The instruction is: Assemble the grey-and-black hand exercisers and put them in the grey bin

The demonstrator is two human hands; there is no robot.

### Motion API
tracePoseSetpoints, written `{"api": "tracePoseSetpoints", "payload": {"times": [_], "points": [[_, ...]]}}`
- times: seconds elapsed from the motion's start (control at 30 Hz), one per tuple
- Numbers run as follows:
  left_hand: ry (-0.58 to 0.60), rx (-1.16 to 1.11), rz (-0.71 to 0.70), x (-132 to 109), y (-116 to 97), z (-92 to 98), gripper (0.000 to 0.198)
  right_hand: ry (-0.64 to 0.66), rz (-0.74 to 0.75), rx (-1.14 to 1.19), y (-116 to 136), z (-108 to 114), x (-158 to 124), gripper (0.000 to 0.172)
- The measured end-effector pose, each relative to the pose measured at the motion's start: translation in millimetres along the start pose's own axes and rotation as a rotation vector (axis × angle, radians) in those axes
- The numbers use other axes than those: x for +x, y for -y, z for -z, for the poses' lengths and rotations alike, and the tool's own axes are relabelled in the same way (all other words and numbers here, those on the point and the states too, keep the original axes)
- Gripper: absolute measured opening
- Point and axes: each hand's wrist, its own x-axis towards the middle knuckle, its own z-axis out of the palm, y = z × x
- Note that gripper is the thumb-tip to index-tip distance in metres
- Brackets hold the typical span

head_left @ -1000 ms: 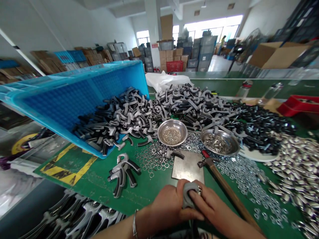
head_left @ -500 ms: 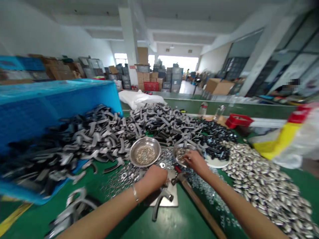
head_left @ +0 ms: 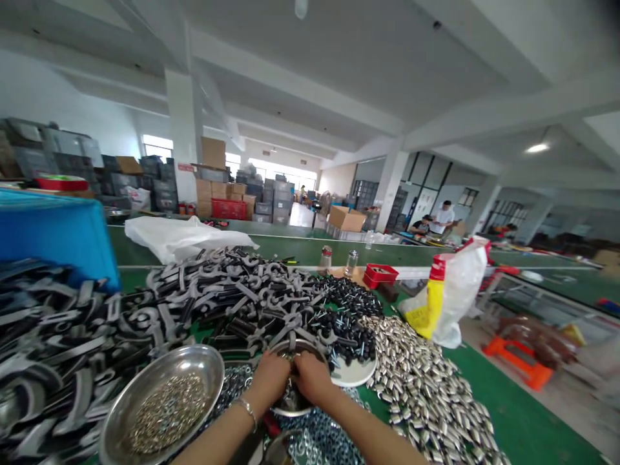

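My left hand (head_left: 270,380) and my right hand (head_left: 312,378) are close together over a small metal bowl (head_left: 290,412), fingers closed and pointing into it. Whatever they pinch is too small and too covered to make out. Dark contents show in the bowl below them. To the left, a larger metal bowl (head_left: 212,361) holds many tiny brass-coloured and silvery pieces (head_left: 169,413). Small metal rings or nuts (head_left: 322,442) lie loose in front of the small bowl, partly behind my right forearm.
Grey curved handle-like parts (head_left: 232,284) are heaped behind and left, beside a blue crate (head_left: 92,239). Black-headed screws (head_left: 349,300), a white dish (head_left: 356,373), silvery cylindrical pieces (head_left: 426,381), a red tray (head_left: 380,276) and a white-yellow sack (head_left: 448,294) stand right. Other people work farther back.
My left hand has moved from the metal plate to the small bowl, joining my right hand. The view has swung right; the hammer and plate are now mostly out of sight.
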Motion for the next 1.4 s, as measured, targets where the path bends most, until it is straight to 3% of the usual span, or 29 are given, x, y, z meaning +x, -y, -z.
{"api": "tracePoseSetpoints", "payload": {"times": [0.1,0.17,0.33,0.43,0.5,0.6,0.7,0.77,0.83,0.93,1.07,1.23,1.4], "points": [[-0.033,0.018,0.041,-3,5,-3.8,0.038,-0.03,-0.005,0.054,3,1,0,0.017],[-0.057,0.001,0.051,-3,3,1.1,0.037,-0.041,-0.009,0.092,7,5,2,0.022],[-0.091,-0.076,0.139,-21,-16,34.3,0.032,-0.027,-0.007,0.225,19,27,-1,0.032],[-0.094,-0.147,0.171,-49,-8,49.9,0.03,-0.001,-0.002,0.349,16,39,-5,0.026],[-0.095,-0.2,0.181,-85,12,53.1,0.03,0.0,-0.016,0.443,8,43,-9,0.02],[-0.193,-0.377,0.248,-166,45,53.6,0.028,0.028,-0.008,0.598,-1,49,-37,0.026],[-0.274,-0.609,0.479,-244,63,50.7,0.021,0.118,-0.04,0.898,7,47,-85,0.029],[-0.274,-0.778,0.601,-272,60,45.8,0.019,0.211,-0.069,1.033,25,36,-115,0.031],[-0.27,-0.879,0.604,-276,48,38.6,0.017,0.306,-0.058,1.087,47,22,-135,0.034],[-0.315,-0.784,0.448,-252,25,22.4,0.011,0.43,-0.013,1.133,74,8,-150,0.031],[-0.344,-0.602,0.365,-223,13,-2.5,0.007,0.475,-0.025,1.101,77,10,-153,0.033],[-0.318,-0.574,0.386,-222,17,-13.1,0.009,0.349,-0.071,1.034,60,15,-136,0.031],[-0.288,-0.413,0.337,-225,14,-6.0,0.012,0.003,0.3,0.498,73,4,-104,0.025]]}}
